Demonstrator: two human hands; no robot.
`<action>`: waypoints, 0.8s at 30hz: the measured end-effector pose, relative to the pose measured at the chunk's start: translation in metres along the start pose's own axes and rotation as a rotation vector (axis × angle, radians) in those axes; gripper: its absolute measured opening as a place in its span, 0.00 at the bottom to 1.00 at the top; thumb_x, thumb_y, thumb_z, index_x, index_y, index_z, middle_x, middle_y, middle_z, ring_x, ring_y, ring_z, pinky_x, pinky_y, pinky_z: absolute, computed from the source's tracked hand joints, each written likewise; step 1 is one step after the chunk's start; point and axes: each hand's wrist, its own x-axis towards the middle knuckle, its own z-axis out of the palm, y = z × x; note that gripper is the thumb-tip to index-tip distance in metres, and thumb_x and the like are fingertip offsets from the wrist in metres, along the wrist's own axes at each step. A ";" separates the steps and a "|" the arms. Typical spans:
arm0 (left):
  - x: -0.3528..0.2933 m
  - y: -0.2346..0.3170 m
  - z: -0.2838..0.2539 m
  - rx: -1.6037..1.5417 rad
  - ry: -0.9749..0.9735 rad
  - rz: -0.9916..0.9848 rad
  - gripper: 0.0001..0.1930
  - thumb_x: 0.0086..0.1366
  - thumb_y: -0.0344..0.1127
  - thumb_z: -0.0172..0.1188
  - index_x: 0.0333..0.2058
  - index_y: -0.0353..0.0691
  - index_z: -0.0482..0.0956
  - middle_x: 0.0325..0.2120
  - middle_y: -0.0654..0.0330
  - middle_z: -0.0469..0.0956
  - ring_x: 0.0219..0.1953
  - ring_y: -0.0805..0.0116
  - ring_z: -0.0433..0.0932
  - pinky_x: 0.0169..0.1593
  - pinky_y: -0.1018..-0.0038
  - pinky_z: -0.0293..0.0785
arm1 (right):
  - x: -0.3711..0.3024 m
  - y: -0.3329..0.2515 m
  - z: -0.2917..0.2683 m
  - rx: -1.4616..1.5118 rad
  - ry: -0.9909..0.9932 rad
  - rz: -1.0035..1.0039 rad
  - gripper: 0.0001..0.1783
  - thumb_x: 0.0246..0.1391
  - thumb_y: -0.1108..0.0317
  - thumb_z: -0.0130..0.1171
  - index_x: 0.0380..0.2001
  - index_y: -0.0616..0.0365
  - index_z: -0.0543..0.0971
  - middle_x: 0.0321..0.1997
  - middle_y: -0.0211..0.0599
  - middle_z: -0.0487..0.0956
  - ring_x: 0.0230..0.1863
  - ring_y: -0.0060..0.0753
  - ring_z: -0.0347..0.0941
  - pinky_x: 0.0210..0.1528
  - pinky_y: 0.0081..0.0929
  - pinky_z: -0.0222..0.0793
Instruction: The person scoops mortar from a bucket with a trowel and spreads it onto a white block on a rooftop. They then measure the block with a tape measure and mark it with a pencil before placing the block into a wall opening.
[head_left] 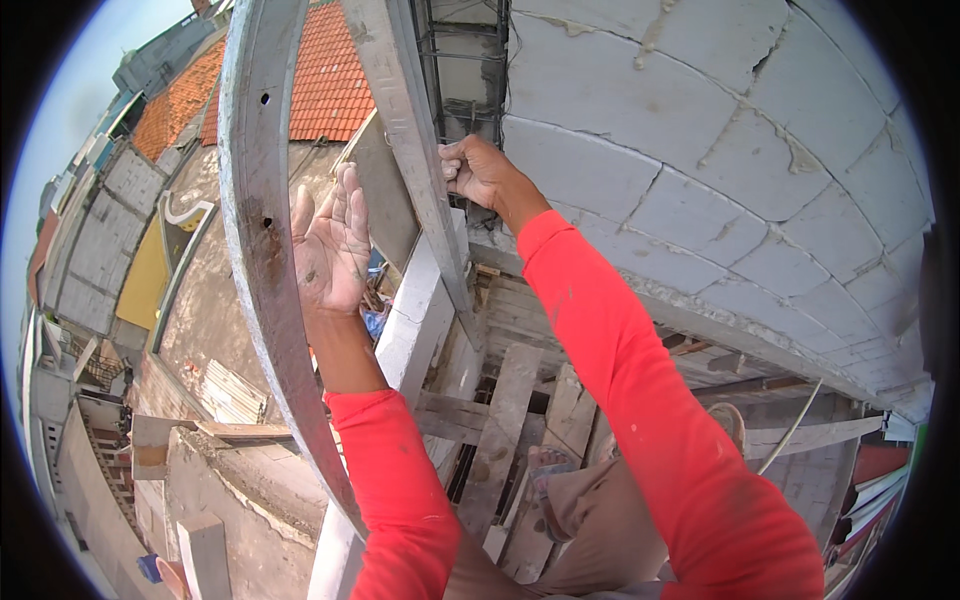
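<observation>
My left hand (334, 245) is open, palm up and fingers stretched, dusted with whitish powder. It is beside a long grey perforated beam (268, 260) that looks curved at the left; the thumb side lies close to the beam's edge. My right hand (474, 172) is closed, its fingers curled at the edge of a grey upright board (410, 130). Whatever those fingers hold, if anything, is too small to make out. Just behind that hand a cage of dark steel bars (468, 60) stands against the wall.
A grey block wall (690, 120) with mortar joints fills the right. Worn planks (505, 430) with gaps between them lie below, near my sandalled foot (552, 480). At the left, the view drops to lower walls and orange tiled roofs (335, 75). A pale block ledge (415, 310) runs between.
</observation>
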 end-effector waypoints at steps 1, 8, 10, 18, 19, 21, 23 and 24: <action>0.002 -0.001 0.002 0.059 0.040 0.089 0.33 0.83 0.39 0.47 0.71 0.16 0.47 0.66 0.30 0.67 0.68 0.39 0.73 0.72 0.54 0.76 | -0.006 -0.001 -0.002 -0.014 0.027 -0.008 0.04 0.58 0.77 0.62 0.34 0.61 0.77 0.21 0.24 0.66 0.21 0.22 0.61 0.36 0.30 0.69; 0.038 0.022 0.009 -0.075 -0.072 0.123 0.39 0.84 0.39 0.44 0.76 0.24 0.32 0.65 0.30 0.69 0.65 0.38 0.76 0.70 0.55 0.78 | -0.052 -0.026 -0.009 -0.023 -0.046 -0.044 0.07 0.58 0.72 0.67 0.35 0.61 0.78 0.20 0.18 0.61 0.20 0.17 0.57 0.31 0.25 0.58; 0.046 0.031 0.003 -0.058 0.019 0.161 0.36 0.83 0.37 0.45 0.76 0.24 0.38 0.57 0.35 0.75 0.59 0.43 0.80 0.66 0.56 0.82 | -0.067 -0.036 -0.014 -0.110 -0.089 -0.059 0.09 0.58 0.70 0.69 0.37 0.63 0.80 0.19 0.16 0.60 0.20 0.15 0.55 0.29 0.23 0.56; 0.041 0.026 0.001 0.055 -0.028 0.193 0.34 0.84 0.45 0.38 0.75 0.23 0.47 0.66 0.36 0.68 0.69 0.44 0.72 0.75 0.48 0.68 | -0.110 -0.061 -0.028 -0.384 -0.018 -0.086 0.11 0.67 0.65 0.64 0.41 0.65 0.81 0.19 0.16 0.60 0.21 0.15 0.55 0.30 0.24 0.57; 0.042 0.023 0.003 0.062 -0.045 0.197 0.34 0.84 0.47 0.37 0.75 0.23 0.47 0.69 0.35 0.66 0.71 0.43 0.70 0.76 0.48 0.65 | -0.113 -0.059 -0.030 -0.345 0.000 -0.169 0.11 0.67 0.66 0.64 0.41 0.65 0.81 0.19 0.17 0.61 0.22 0.16 0.56 0.31 0.25 0.59; 0.043 0.018 0.006 0.134 0.058 0.082 0.37 0.83 0.48 0.42 0.75 0.21 0.46 0.70 0.34 0.65 0.72 0.43 0.68 0.76 0.47 0.65 | -0.121 -0.052 -0.036 -0.250 0.106 -0.227 0.11 0.68 0.67 0.63 0.42 0.66 0.81 0.22 0.23 0.66 0.25 0.21 0.64 0.43 0.37 0.71; 0.042 0.015 0.005 0.197 0.047 -0.076 0.39 0.82 0.48 0.46 0.74 0.20 0.47 0.71 0.33 0.63 0.72 0.42 0.68 0.77 0.46 0.63 | -0.128 -0.046 -0.044 -0.153 0.242 -0.305 0.11 0.68 0.68 0.62 0.43 0.67 0.80 0.25 0.29 0.72 0.28 0.26 0.72 0.55 0.49 0.83; 0.040 0.015 0.005 0.261 0.030 -0.093 0.41 0.81 0.48 0.49 0.74 0.18 0.45 0.74 0.30 0.57 0.74 0.38 0.65 0.75 0.45 0.67 | -0.131 -0.040 -0.047 -0.155 0.216 -0.305 0.10 0.68 0.69 0.62 0.43 0.68 0.80 0.27 0.30 0.73 0.29 0.28 0.73 0.58 0.52 0.83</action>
